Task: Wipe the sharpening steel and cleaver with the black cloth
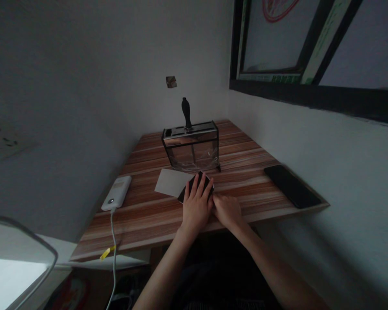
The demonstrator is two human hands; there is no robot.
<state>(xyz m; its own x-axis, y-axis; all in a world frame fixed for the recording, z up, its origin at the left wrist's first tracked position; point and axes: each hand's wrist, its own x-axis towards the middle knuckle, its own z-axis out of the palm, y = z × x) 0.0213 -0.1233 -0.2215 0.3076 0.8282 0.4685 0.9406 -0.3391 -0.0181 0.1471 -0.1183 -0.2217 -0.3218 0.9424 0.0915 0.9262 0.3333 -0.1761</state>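
Observation:
My left hand [196,200] lies flat with fingers spread on a dark, flat card-like piece [201,175] with a pale edge. Close against it on the right, my right hand [226,209] is closed near the piece's lower corner; whatever its fingers pinch is hidden. A sheet of white paper [172,182] lies partly under the dark piece. Just beyond my hands stands what looks like a hand-crank paper shredder [191,140], with a see-through bin and a black handle [186,113] pointing up.
A white power bank [117,193] with a cable [113,241] lies at the left of the wood-grain table [142,224]. Near the right edge rests a black phone [292,186]. Walls border the table at left, back and right. A dark-framed window [278,82] is upper right.

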